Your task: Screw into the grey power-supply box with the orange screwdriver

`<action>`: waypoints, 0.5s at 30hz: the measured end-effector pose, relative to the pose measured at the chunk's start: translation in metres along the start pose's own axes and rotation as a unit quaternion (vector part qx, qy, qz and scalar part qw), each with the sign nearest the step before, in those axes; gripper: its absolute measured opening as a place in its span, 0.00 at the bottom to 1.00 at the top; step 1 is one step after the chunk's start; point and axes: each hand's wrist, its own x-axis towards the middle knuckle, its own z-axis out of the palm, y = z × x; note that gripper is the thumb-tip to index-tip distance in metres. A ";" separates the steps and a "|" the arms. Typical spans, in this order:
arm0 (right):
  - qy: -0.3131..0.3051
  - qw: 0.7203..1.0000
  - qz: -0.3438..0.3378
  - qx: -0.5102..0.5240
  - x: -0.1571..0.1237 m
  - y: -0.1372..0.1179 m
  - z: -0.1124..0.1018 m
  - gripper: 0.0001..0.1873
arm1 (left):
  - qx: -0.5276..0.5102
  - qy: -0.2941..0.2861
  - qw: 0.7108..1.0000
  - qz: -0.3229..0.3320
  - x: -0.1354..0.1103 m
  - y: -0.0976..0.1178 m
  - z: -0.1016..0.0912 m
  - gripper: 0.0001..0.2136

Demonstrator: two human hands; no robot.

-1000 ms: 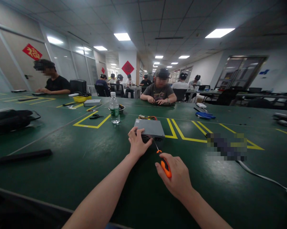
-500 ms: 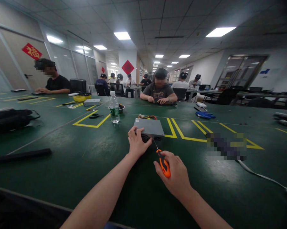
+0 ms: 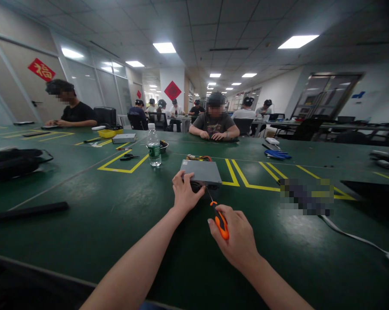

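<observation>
A grey computer power supply [image 3: 202,171] lies on the green table, its bundle of coloured wires [image 3: 199,158] at the far side. My left hand [image 3: 185,191] grips its near left corner, fingers on top and thumb against the front face by the fan. In my right hand [image 3: 235,232] is an orange and black screwdriver [image 3: 221,221], held by the handle. Its shaft points up and left to the front face of the power supply, near the socket. Whether the tip sits in a screw is too small to tell.
A water bottle [image 3: 154,146] stands left of the power supply, before a metal bowl [image 3: 163,147]. Pliers [image 3: 129,158] and a black bar [image 3: 31,211] lie further left. Rightward are a blurred-out dark object [image 3: 306,197], a white cable [image 3: 349,234] and blue gloves [image 3: 277,154]. A person [image 3: 215,120] sits opposite.
A dark shape has come in at the right edge over the table. Both hands keep their hold on the power supply and screwdriver; the view has shifted slightly.
</observation>
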 end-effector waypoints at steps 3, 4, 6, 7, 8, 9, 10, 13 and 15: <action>0.002 1.000 -0.013 0.008 -0.001 0.000 0.001 0.07 | -0.001 -0.004 1.000 -0.002 0.000 0.000 0.000 0.25; -0.002 1.000 -0.030 0.003 -0.001 0.000 0.001 0.06 | -0.001 -0.003 1.000 -0.002 0.000 0.000 0.000 0.25; -0.020 0.998 -0.057 -0.015 -0.001 -0.002 0.000 0.07 | 0.000 0.003 1.000 0.000 0.000 0.000 0.001 0.25; -0.030 0.997 -0.062 -0.022 0.000 -0.002 -0.001 0.07 | 0.000 0.005 1.000 0.002 0.000 0.000 0.001 0.25; -0.038 0.997 -0.061 -0.026 0.000 -0.003 -0.002 0.07 | -0.001 0.007 1.000 0.004 0.000 0.000 0.001 0.25; -0.041 0.997 -0.058 -0.027 0.000 -0.003 -0.002 0.07 | -0.003 0.008 1.000 0.006 0.000 -0.001 0.001 0.26; -0.038 0.997 -0.054 -0.027 0.001 -0.003 -0.002 0.06 | -0.004 0.008 1.000 0.007 0.000 -0.001 0.001 0.25; -0.006 0.999 -0.036 -0.010 0.001 -0.001 -0.001 0.11 | -0.003 0.004 1.000 0.007 0.000 -0.001 0.001 0.25; 0.008 1.000 -0.020 0.007 0.001 0.001 0.000 0.12 | 0.003 0.001 1.000 0.007 0.000 -0.001 0.001 0.25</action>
